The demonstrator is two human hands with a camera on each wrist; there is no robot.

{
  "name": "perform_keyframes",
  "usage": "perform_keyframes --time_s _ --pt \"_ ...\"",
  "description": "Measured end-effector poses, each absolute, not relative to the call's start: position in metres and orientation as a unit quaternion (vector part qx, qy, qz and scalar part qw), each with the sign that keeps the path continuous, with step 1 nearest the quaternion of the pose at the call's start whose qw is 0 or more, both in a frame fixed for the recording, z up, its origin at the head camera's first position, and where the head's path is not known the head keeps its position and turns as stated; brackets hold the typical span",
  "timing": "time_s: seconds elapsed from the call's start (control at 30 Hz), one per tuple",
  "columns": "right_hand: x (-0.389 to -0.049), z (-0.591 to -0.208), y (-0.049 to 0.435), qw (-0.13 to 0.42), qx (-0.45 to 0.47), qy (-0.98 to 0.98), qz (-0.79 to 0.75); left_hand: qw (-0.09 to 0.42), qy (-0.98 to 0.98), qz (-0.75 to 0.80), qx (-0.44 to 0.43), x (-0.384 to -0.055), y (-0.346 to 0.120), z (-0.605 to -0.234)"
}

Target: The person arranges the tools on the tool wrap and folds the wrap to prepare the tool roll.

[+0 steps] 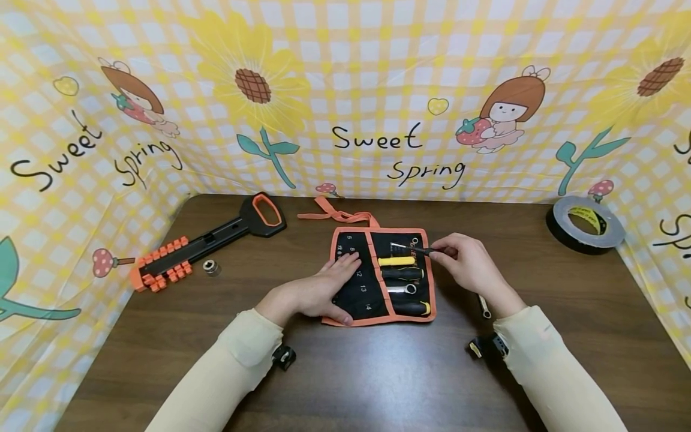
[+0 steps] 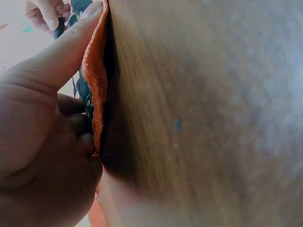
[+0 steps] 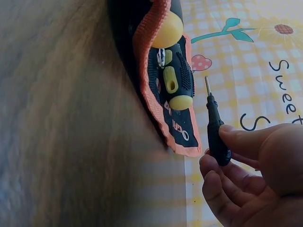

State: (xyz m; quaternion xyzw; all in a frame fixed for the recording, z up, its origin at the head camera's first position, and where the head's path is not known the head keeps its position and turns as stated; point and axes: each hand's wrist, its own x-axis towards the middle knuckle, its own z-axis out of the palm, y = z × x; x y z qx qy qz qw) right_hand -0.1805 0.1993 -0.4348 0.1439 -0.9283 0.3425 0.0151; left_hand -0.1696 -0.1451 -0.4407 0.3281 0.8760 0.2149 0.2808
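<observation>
A black tool pouch (image 1: 372,295) with orange trim lies unfolded on the table. My left hand (image 1: 323,292) rests on its numbered left panel, fingers stretched out, thumb by the near orange edge (image 2: 96,90). Between thumb and fingers, my right hand (image 1: 468,264) pinches the black handle of a small screwdriver (image 3: 215,120). Its metal shaft points left, over the far part of the right panel in the head view. In the right pockets sit a yellow-handled tool (image 1: 396,261), a black-handled tool (image 1: 402,274), a ring-ended wrench (image 1: 402,289) and a black handle with a yellow end (image 1: 409,308).
Another wrench (image 1: 484,308) lies partly hidden under my right wrist. To the left are a black-and-orange tool with a loop handle (image 1: 216,237) and a metal socket (image 1: 211,267). A tape roll (image 1: 585,225) lies far right. Patterned cloth stands around the table.
</observation>
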Motion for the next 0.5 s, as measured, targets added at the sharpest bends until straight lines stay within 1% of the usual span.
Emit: perform_keyframes --time_s 0.23,0.5 --pt "-0.187 -0.439 0.193 0.003 0.139 -0.929 0.343 0.283 0.876 0.217 0.326 -0.169 -0.145 -0.440" --pt "-0.197 -0.444 0.182 -0.008 0.153 -0.930 0.335 0.282 0.875 0.219 0.326 -0.170 -0.146 -0.441"
